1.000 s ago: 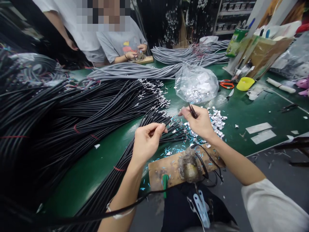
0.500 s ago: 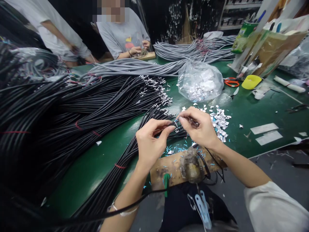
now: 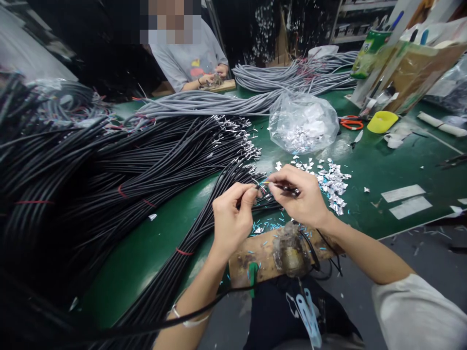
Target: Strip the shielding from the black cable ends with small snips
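My left hand (image 3: 234,216) is closed in a pinch on a black cable (image 3: 257,186), just behind its stripped end. Fine coloured wires (image 3: 261,187) fan out from that end between my two hands. My right hand (image 3: 301,193) is closed too, its thumb and forefinger pinching a thin yellowish wire (image 3: 267,183) at the cable's tip. Something dark and slim shows under its curled fingers; I cannot make out what it is. Below both hands, a wooden board (image 3: 248,265) carries a stained, blocky fixture (image 3: 293,255), with bits of blue insulation (image 3: 272,223) scattered behind it.
Black cable bundles (image 3: 164,155) cover the left side; grey cables (image 3: 204,103) lie behind. A plastic bag (image 3: 302,124) of foil scraps stands beyond my hands, loose foil (image 3: 333,182) to the right. Orange-handled scissors (image 3: 350,122) and a yellow roll (image 3: 382,121) lie farther right. A co-worker (image 3: 193,58) sits opposite.
My left hand has shifted slightly right and its fingers have curled in. My right fingertips have moved a little down and left. The standing person at far left has moved mostly out of view.
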A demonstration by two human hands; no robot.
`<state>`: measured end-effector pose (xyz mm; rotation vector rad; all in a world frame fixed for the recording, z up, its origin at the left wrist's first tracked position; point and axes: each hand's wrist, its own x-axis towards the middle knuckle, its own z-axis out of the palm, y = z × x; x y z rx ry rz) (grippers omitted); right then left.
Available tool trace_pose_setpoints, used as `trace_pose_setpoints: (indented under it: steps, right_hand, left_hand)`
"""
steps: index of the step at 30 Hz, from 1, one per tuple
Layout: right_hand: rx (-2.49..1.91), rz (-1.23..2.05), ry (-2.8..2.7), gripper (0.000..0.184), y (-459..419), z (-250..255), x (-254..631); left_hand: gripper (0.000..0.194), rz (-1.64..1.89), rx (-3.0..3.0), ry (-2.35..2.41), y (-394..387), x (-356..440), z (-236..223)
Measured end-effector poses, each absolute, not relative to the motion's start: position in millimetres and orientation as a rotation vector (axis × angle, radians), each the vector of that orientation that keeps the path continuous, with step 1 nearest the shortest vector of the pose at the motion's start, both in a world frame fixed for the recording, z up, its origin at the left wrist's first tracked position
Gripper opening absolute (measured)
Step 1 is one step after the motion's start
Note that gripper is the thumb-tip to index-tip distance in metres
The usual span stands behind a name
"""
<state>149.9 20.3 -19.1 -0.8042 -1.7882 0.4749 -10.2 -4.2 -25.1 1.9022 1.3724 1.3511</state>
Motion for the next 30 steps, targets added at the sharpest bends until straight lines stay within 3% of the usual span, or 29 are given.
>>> trace_pose_setpoints:
  steps: [7,15,23,30]
  right_hand:
    - [-0.778,0.545,-1.711,0.01,22.1,-18.6,149.1]
    - [-0.735,0.464,-1.757,0.008,22.7,-18.5,150.2]
    - [-0.834,0.626,-1.696,0.006,20.9,-16.3,147.7]
    - [-0.777,0.375,-1.74,0.009,20.6,-20.5,150.0]
  left_hand:
    - [0.03,1.254,1.756,1.301,-4.2,-12.5,-21.6]
    - [0.025,1.28,1.822,1.34,-4.8,-12.3,-20.7]
    - [0.023,1.297,1.921,1.339,-5.5,-9.9,-20.4]
    - [0.021,1.307,1.942,1.368,-5.7,-8.6,-21.5]
